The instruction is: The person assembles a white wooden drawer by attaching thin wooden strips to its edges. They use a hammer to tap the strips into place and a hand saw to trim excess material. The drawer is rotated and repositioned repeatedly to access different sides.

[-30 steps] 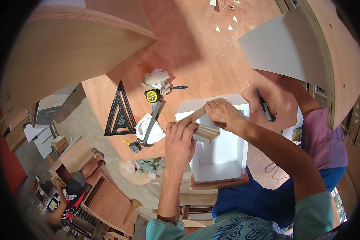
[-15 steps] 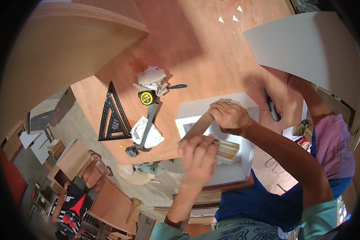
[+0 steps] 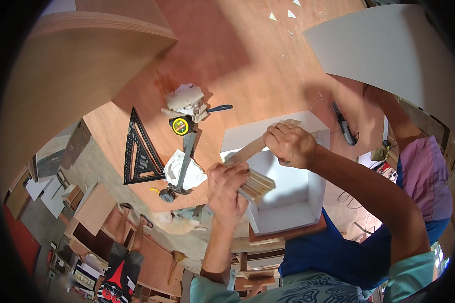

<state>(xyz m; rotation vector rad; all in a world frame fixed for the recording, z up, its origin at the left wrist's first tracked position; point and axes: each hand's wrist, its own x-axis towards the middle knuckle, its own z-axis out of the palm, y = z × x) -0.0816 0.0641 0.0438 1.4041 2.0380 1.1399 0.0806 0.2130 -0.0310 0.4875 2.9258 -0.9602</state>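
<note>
My right hand [image 3: 290,145] is closed round a flat brown wooden strip [image 3: 253,150], near its far right end. The strip slants down to the left, toward my left hand [image 3: 226,192]. My left hand grips a flat, ribbed bundle of pale rods [image 3: 258,187], its ribbed end pointing right. My fingers hide the bundle's other end, so I cannot tell whether it touches the strip. Both hands are over an open white box [image 3: 283,219] at the table's near edge.
Left on the table [image 3: 268,76] lie a black triangle square [image 3: 142,151], a tape measure [image 3: 181,125], a hammer [image 3: 187,156] and rags [image 3: 184,98]. A utility knife [image 3: 344,123] lies right of the box. Panels [image 3: 86,65] rise far left and far right; another person [image 3: 119,272] is lower left.
My left hand has slid left along the strip's side with the ribbed bundle, uncovering more of the box's inside. My right hand keeps its grip on the strip. The whole view has shifted slightly.
</note>
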